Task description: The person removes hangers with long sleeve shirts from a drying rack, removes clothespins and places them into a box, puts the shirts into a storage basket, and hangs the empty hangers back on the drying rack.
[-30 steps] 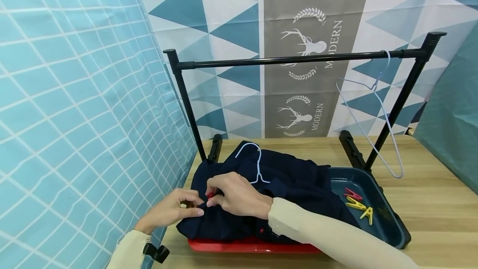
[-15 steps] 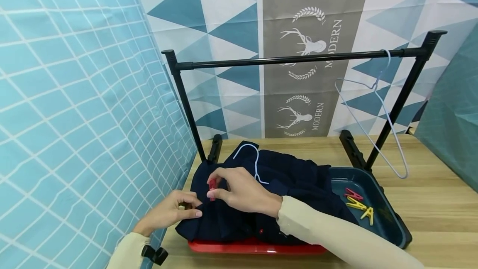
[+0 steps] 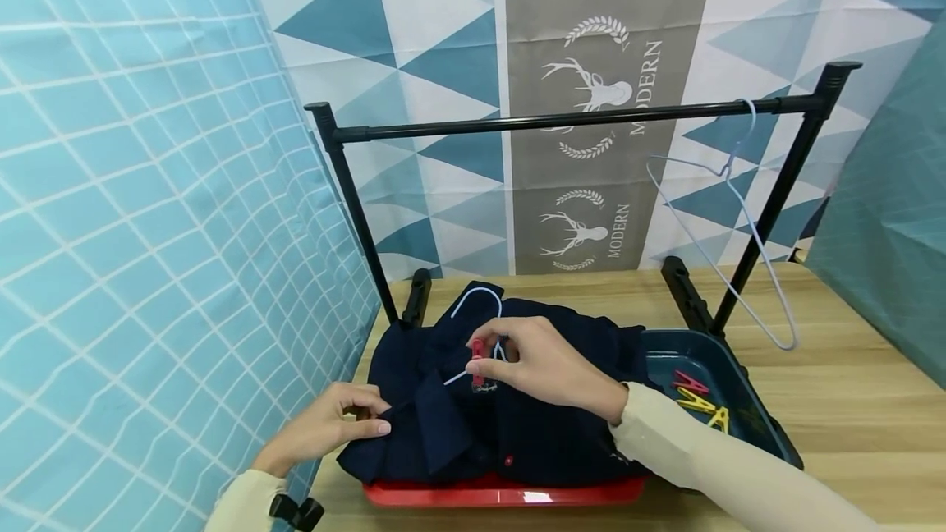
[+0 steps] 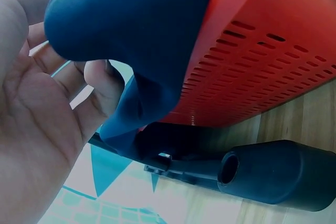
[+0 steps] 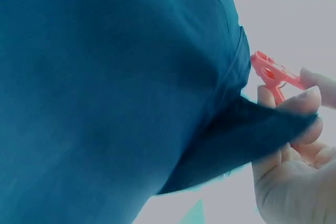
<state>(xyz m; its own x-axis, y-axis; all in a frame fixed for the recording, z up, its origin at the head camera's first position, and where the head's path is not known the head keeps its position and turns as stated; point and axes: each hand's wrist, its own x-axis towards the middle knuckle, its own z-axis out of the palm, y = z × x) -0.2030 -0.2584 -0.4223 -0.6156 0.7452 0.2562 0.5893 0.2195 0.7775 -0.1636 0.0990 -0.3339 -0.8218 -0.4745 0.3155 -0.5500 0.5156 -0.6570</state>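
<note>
A dark navy shirt [image 3: 562, 433] with a red button lies heaped over a red basket [image 3: 436, 496]. At its left edge my left hand [image 3: 325, 421] pinches the cloth between thumb and fingers; in the left wrist view the dark fabric [image 4: 131, 19] covers the fingertips partly. My right hand [image 3: 550, 355] holds a red clothespin [image 3: 477, 360] above the shirt, thumb and fingers pressing its handles. The same clothespin [image 5: 273, 74] shows in the right wrist view, beside the draped cloth. Behind it, the pale hook of a hanger [image 3: 480, 289] sticks up from the shirt; my right hand covers part of it.
A black rack [image 3: 562, 121] stands behind, with a bare pale hanger [image 3: 761, 236] on its right end. To the right, a dark tray [image 3: 761, 421] holds a red clothespin [image 3: 691, 382] and yellow ones [image 3: 696, 401]. A blue grid curtain [image 3: 163, 212] borders the left.
My right hand has drawn the red clothespin away from the left hand, up and to the right. My left hand stays at the shirt's edge. The view has shifted slightly.
</note>
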